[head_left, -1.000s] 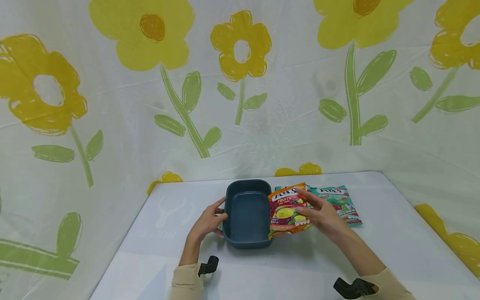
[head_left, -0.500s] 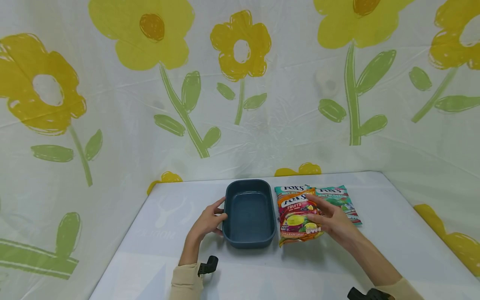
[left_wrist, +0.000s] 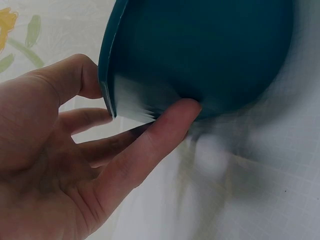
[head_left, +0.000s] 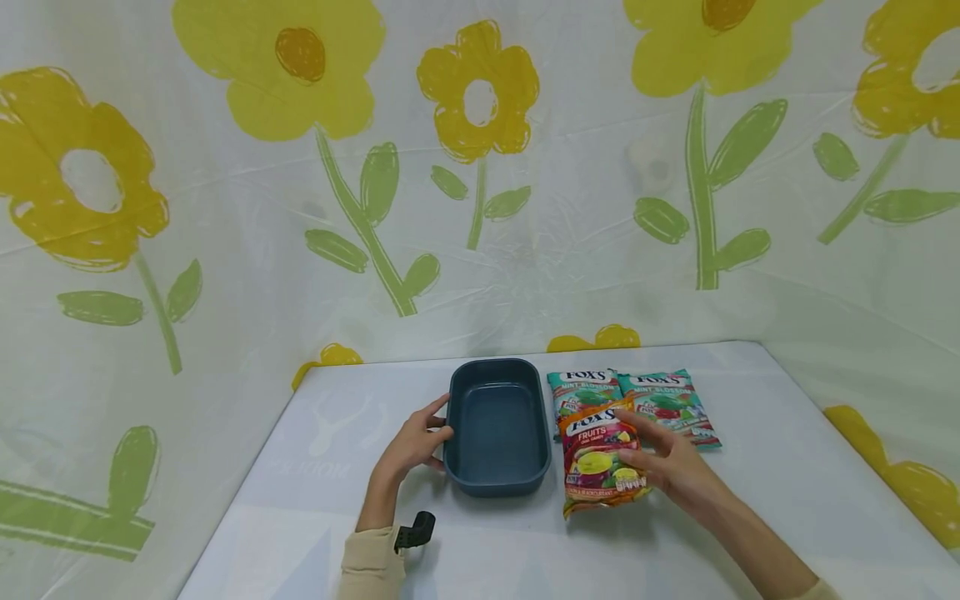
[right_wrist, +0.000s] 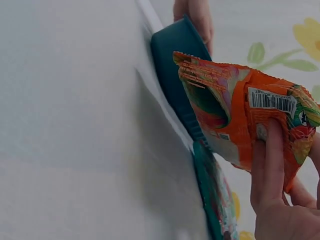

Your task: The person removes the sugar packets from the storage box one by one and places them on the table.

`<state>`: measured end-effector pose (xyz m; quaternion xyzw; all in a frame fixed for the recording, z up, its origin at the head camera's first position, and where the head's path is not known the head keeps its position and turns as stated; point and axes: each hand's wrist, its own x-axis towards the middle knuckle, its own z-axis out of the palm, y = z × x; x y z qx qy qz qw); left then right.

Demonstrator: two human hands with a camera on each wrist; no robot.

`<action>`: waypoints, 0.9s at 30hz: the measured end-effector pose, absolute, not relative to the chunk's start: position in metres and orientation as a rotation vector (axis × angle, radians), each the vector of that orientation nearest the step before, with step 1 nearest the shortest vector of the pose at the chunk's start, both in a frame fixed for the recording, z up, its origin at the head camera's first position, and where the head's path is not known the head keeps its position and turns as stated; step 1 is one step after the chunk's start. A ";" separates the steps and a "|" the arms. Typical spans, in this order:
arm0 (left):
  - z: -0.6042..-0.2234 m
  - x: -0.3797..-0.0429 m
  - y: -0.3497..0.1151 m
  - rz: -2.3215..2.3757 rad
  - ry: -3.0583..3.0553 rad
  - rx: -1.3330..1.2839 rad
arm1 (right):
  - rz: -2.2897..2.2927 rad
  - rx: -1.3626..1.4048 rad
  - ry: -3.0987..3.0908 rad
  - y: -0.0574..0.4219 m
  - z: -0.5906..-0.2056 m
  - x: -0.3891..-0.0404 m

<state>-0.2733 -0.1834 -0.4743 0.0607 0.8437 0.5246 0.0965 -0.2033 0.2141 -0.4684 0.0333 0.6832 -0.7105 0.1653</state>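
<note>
A dark blue rectangular baking dish [head_left: 497, 433] stands on the white table, with nothing inside. My left hand [head_left: 413, 442] holds its left wall; in the left wrist view fingers [left_wrist: 165, 131] lie against the dish's outside. My right hand [head_left: 675, 462] grips an orange and red bag of Fox's fruit candy [head_left: 596, 458] by its right side, held above the table to the right of the dish. In the right wrist view fingers [right_wrist: 274, 165] press on the bag's back, beside the barcode.
Two teal bags of Fox's mint candy lie behind the held bag: one mint candy bag [head_left: 573, 390] next to the dish, partly covered, and another mint candy bag [head_left: 671, 404] farther right. A flower-printed curtain [head_left: 555, 275] hangs behind the table [head_left: 315, 492].
My right hand has drawn the fruit candy bag away from the dish's right edge, rightward and nearer to me, uncovering more of the mint candy bags. My left hand has stayed on the dish.
</note>
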 end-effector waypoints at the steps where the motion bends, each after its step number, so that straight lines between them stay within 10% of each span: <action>1: -0.474 -0.273 -0.183 1.552 2.500 0.180 | -2.024 0.097 1.940 0.213 -0.469 -0.202; 27: -0.472 -0.273 -0.183 1.550 2.503 0.176 | -1.982 0.057 1.948 0.208 -0.491 -0.193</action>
